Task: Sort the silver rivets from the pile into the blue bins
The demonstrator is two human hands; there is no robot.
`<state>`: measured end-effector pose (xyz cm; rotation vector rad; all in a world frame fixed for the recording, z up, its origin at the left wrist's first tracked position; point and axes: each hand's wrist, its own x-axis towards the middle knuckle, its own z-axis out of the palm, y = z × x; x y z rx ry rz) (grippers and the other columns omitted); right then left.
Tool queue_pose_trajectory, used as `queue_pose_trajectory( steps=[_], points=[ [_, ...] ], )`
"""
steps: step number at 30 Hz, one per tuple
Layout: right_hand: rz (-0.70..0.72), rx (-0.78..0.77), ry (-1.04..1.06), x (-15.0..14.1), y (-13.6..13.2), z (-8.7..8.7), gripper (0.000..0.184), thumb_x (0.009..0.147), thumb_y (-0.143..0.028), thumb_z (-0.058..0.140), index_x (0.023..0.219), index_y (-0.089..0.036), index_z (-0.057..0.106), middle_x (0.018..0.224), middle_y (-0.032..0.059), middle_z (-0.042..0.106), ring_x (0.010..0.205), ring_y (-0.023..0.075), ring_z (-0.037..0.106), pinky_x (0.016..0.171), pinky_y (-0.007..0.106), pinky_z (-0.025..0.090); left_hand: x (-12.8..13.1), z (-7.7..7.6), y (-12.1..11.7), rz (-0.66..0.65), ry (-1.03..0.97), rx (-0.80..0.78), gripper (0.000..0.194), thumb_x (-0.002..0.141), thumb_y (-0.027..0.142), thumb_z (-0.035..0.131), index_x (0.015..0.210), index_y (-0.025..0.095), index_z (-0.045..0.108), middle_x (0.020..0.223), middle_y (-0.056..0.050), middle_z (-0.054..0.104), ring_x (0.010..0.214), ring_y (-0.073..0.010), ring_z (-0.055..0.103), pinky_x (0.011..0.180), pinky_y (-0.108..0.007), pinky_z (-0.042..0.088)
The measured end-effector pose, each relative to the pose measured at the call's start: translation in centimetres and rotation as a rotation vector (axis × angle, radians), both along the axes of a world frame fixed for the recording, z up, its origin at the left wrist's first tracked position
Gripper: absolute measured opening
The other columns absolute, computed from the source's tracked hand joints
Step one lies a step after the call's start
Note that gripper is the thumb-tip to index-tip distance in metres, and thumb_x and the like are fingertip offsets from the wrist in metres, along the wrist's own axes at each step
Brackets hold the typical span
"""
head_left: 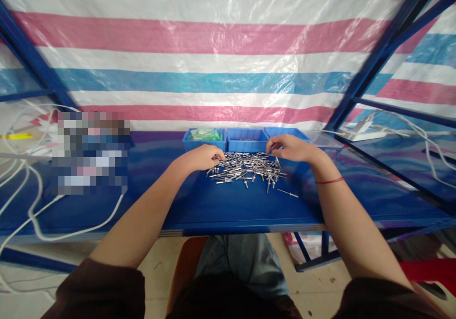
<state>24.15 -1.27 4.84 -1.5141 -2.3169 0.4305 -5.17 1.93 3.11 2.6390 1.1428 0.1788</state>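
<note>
A heap of small silver rivets (247, 167) lies on the blue table (199, 205) in front of me. My left hand (204, 157) rests at the heap's left edge, fingers curled and pinched over a few rivets; what it holds is too small to name. At the heap's upper right edge my right hand (289, 148) has its fingertips pinched together at the rivets. One rivet (288, 193) lies apart to the right of the heap.
Three blue bins stand behind the heap: the left bin (204, 139) holds green bags, the middle bin (248, 140) some metal parts, the right bin (285, 131) is partly hidden by my hand. White cables (33, 210) trail on the left. A striped tarp hangs behind.
</note>
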Motion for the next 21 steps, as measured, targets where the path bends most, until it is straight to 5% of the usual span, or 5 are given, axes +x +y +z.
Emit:
queue_pose_trajectory(
  steps=[7,13,21],
  points=[
    [0.044,-0.005,-0.029,-0.5,-0.3,-0.2,0.017,0.074,-0.027,0.058,0.086,-0.019,0.067,0.090,0.0042,0.071,0.086,0.0200,0.065,0.079,0.032,0.052,-1.0,1.2,0.1,0.062,-0.001,-0.011,0.039,0.076,0.011,0.045,0.107,0.015,0.068,0.114,-0.006,0.068,0.101,-0.0176,0.063,0.087,-0.025,0.048],
    [0.089,-0.116,-0.172,-1.6,-1.1,-0.7,0.062,0.064,-0.052,0.072,0.118,-0.023,0.063,0.125,0.0081,0.062,0.112,0.0301,0.058,0.093,0.040,0.048,-2.2,1.7,0.7,0.130,0.080,-0.056,0.040,0.075,0.014,0.045,0.108,0.015,0.068,0.112,-0.006,0.069,0.100,-0.0177,0.064,0.086,-0.023,0.048],
    [0.071,-0.064,-0.241,-3.1,-0.9,-1.5,0.043,0.064,-0.018,0.065,0.107,-0.020,0.063,0.112,0.0091,0.062,0.097,0.0241,0.060,0.084,0.032,0.046,-2.2,1.5,0.4,0.094,0.127,-0.192,0.046,0.077,0.038,0.055,0.115,0.014,0.064,0.116,-0.007,0.068,0.098,-0.0187,0.064,0.083,-0.022,0.046]
  ],
)
